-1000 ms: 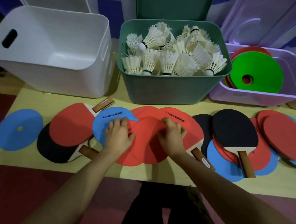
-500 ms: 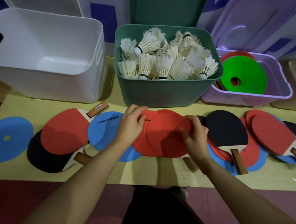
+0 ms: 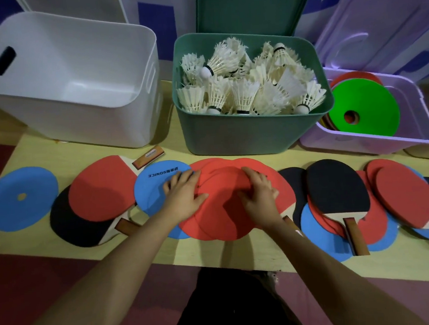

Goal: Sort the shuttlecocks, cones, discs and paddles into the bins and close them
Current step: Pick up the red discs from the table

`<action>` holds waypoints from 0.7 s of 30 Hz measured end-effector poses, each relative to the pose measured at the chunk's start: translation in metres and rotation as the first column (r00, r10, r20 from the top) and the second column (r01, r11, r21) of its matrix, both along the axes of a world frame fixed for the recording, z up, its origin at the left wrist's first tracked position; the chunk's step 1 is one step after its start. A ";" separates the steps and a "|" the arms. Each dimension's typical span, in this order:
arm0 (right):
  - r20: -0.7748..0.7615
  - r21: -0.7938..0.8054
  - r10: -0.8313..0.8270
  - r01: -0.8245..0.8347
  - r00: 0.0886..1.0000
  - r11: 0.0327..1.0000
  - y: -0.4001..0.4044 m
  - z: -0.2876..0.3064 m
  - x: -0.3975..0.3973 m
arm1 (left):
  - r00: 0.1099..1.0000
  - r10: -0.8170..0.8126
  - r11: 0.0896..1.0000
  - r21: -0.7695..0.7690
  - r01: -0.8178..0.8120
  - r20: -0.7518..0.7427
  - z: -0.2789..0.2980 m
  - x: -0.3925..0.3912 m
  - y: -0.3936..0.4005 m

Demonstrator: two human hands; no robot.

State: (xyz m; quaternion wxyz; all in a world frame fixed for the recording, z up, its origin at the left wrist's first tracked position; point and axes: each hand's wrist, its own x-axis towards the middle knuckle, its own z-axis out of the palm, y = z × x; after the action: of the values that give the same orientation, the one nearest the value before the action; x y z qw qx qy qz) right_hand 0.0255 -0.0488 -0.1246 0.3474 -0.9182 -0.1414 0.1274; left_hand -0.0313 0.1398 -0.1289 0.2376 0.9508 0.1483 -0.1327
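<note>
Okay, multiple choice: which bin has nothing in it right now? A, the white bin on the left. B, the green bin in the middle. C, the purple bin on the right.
A: the white bin shows only its bare inside, while the green bin is heaped with shuttlecocks and the purple bin holds a green disc on top of others.

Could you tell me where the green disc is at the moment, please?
The green disc lies tilted in the purple bin at the far right of the head view, atop other discs, just right of the green bin of shuttlecocks.
</note>
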 end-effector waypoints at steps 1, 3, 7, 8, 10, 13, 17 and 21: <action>-0.010 -0.004 0.027 -0.027 1.000 1.000 0.006 -0.002 -0.003 | 1.000 0.015 1.000 0.027 -0.015 0.014 0.001 -0.001 0.003; -0.017 -0.021 0.036 -0.036 0.999 0.999 0.015 -0.006 -0.008 | 0.994 0.105 0.980 0.170 -0.104 0.006 0.005 -0.004 0.010; -0.006 0.011 -0.009 0.009 1.000 1.000 0.018 -0.011 -0.013 | 0.970 0.228 0.921 0.342 -0.185 -0.088 0.006 -0.019 0.018; -0.011 0.029 -0.004 0.005 1.000 1.000 0.018 -0.010 -0.013 | 0.976 0.209 0.933 0.312 -0.180 -0.065 0.005 -0.022 0.018; -0.022 0.062 0.016 -0.015 1.000 0.998 0.020 -0.010 -0.014 | 0.989 0.149 0.972 0.182 -0.150 0.019 0.004 -0.025 0.016; 0.010 0.044 0.060 -0.060 0.998 0.997 0.024 -0.010 -0.015 | 0.967 0.128 0.987 -0.129 -0.101 0.220 0.004 -0.023 0.008; 0.047 0.017 0.094 -0.095 0.994 0.995 0.025 -0.007 -0.013 | 0.943 0.132 0.966 -0.252 -0.054 0.306 -0.002 -0.021 0.010; 0.028 0.067 0.138 -0.139 0.990 0.988 0.030 0.004 -0.011 | 0.989 -0.034 0.993 0.115 0.018 0.144 -0.010 -0.024 0.019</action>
State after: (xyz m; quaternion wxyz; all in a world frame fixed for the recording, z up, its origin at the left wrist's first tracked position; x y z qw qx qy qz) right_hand 0.0150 -0.0186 -0.1206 0.3676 -0.8950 -0.2131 0.1357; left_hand -0.0551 0.1587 -0.1393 0.1914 0.9718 0.1254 -0.0573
